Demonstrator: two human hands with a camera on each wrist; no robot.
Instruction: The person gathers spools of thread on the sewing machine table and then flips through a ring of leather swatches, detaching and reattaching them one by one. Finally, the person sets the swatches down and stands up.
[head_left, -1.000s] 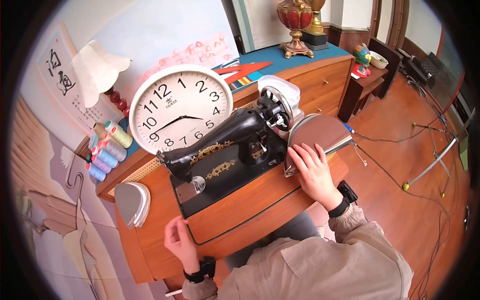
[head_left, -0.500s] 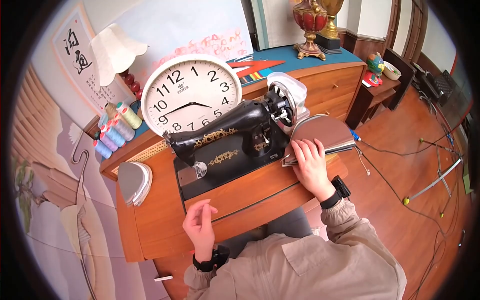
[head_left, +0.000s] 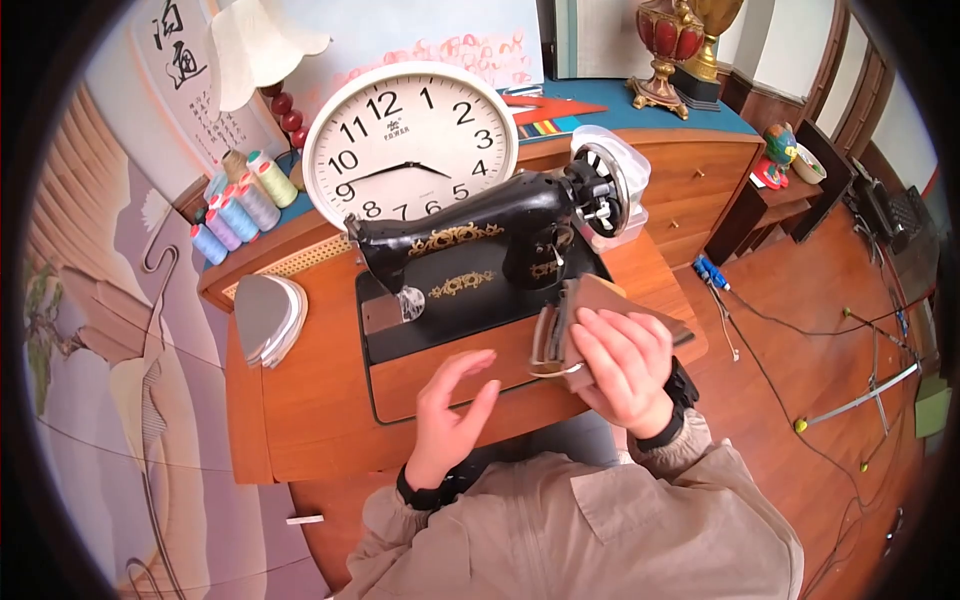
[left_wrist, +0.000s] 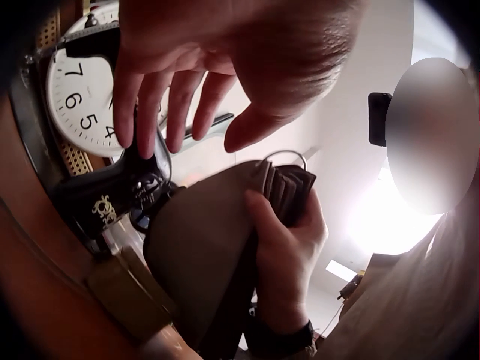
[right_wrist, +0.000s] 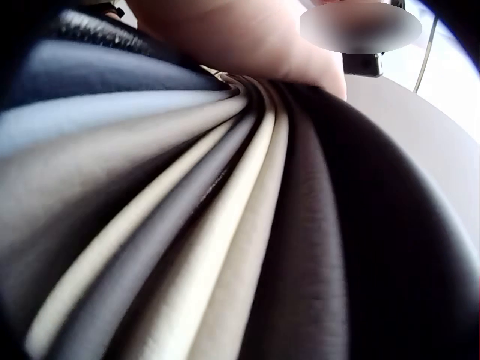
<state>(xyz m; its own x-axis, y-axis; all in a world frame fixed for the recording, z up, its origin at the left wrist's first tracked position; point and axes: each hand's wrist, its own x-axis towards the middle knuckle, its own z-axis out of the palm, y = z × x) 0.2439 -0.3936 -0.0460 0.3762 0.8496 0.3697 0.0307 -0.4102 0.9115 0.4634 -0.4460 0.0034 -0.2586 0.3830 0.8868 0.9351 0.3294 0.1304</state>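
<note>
Right hand (head_left: 628,375) grips fanned, curve-edged, leathery swatches (left_wrist: 202,244).

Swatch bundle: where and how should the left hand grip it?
Probably the ringed end of the swatch bundle, pinched across both faces from the person's left: the ring juts toward the left hand; leaves fan apart away from that end.

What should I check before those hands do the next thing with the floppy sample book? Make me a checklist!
1. Right hand's grip holding the swatch book: ok, fingers and thumb are round it.
2. Left hand's grip free: ok, fingers open, holding nothing.
3. Metal ring fully closed: cannot tell, part is hidden.
4. Swatches lying flat together: not ok, they fan apart.
5. Grey sample stack out of the way: ok, apart from both hands.
</note>
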